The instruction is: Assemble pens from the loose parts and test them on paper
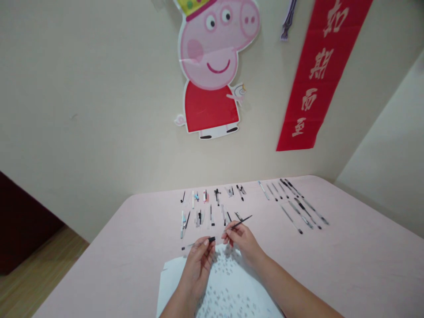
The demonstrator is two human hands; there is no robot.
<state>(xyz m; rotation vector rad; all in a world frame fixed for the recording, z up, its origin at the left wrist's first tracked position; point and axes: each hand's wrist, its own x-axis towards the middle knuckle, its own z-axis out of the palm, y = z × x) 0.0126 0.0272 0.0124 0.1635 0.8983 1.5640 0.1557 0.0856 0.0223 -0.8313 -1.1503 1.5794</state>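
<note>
My left hand [199, 256] is closed around a slim pen [212, 240]. Its black end shows past the thumb, and a thin clear part with a dark tip sticks out to the left; the fingers cover the middle. My right hand [241, 240] pinches a thin dark pen refill [245, 218], which points up and right. Both hands are raised over the top edge of a white sheet [175, 276] with many small dark marks or bits on it. The two held pieces are apart.
Pen parts in small groups, such as a black refill [187, 219] and a white barrel [193, 199], lie in two rows behind my hands. Several whole pens [291, 219] lie at the right. The pink table [351, 260] meets a wall with a pig cutout [212, 106] and red banner [308, 84].
</note>
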